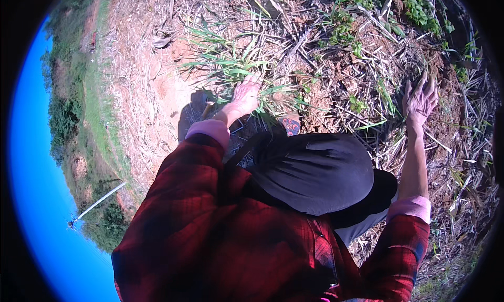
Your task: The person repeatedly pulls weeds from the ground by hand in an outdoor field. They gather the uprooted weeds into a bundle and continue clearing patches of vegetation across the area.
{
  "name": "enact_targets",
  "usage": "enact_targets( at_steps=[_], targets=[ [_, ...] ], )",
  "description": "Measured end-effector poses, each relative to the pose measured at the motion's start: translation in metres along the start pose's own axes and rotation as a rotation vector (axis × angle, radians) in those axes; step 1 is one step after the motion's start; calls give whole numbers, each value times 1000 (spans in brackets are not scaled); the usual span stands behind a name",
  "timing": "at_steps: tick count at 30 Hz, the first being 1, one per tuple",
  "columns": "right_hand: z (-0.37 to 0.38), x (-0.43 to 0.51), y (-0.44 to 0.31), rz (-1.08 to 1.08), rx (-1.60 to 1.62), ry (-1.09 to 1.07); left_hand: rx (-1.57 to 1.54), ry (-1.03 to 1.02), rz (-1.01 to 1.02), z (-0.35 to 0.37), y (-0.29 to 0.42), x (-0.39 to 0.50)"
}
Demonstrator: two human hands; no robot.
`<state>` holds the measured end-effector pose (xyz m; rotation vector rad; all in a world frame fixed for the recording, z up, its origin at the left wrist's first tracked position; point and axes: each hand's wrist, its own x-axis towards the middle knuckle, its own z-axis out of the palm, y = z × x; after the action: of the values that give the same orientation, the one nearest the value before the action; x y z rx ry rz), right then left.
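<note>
My left hand (247, 95) reaches into a clump of long green grass (232, 64). Its fingertips meet the blades, and whether they close on any is hidden. At the right, my right hand (421, 99) hangs over or rests on dry straw and reddish soil, palm down, fingers apart and holding nothing. Both arms wear red-and-black plaid sleeves (189, 172) with pink cuffs. Between them is my bent knee in dark trousers (315, 168). Part of a patterned red-and-blue shoe (291, 125) shows beyond it.
Dry stalks (291, 46) litter the bare soil (169, 81). Low leafy weeds (417, 10) grow at the upper right, and a small weed (356, 104) stands between my hands. A pale pole (100, 201) and a bushy slope (67, 109) lie far off at the left.
</note>
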<state>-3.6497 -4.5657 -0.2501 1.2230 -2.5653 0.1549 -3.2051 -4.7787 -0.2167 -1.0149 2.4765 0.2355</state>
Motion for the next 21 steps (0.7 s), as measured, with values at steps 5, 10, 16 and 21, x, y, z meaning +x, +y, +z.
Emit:
enact_targets(
  at_steps=[5, 10, 16, 21],
  targets=[
    [7, -7, -5, 62, 15, 70, -56, -144, -205, 30, -32, 25],
    [5, -3, -6, 130, -82, -43, -103, -338, -208, 50, -57, 35],
    [10, -5, -9, 82, 7, 94, -779, -43, -599, 74, -54, 29],
    [12, -5, -7, 72, -31, 67, -168, -156, 41, -11, -52, -19]
  ],
)
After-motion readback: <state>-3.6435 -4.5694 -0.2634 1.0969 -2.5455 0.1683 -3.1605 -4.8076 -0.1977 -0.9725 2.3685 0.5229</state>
